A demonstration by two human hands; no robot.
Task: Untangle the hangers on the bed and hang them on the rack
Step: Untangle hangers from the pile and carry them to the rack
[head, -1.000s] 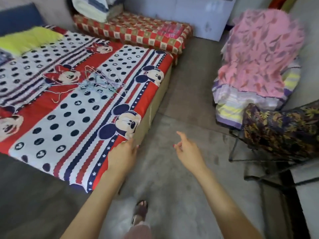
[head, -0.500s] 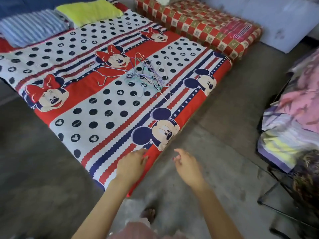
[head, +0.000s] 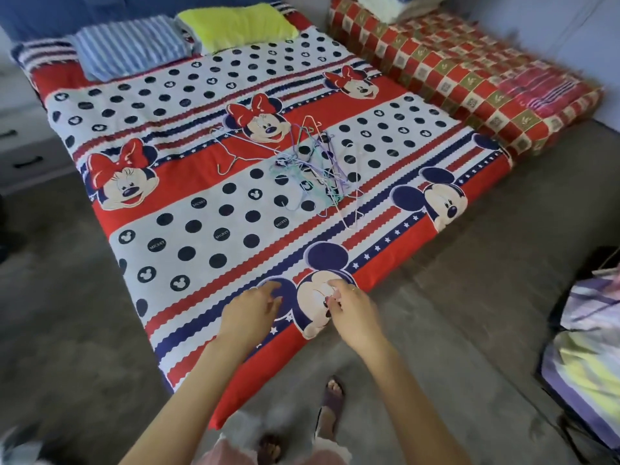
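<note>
The bed (head: 188,209) is covered in matt printed cloth, smooth and lightly creased. The hangers (head: 312,169) are thin wire with a smooth pastel coating, faintly glossy. The pillows (head: 134,45) are soft woven cloth, one striped, one plain. The second mattress (head: 469,82) wears matt checked fabric. The floor (head: 453,330) is dull, rough grey concrete or similar.

Soft even daylight, faint shadows, motion blur and wide-angle bending at edges
</note>
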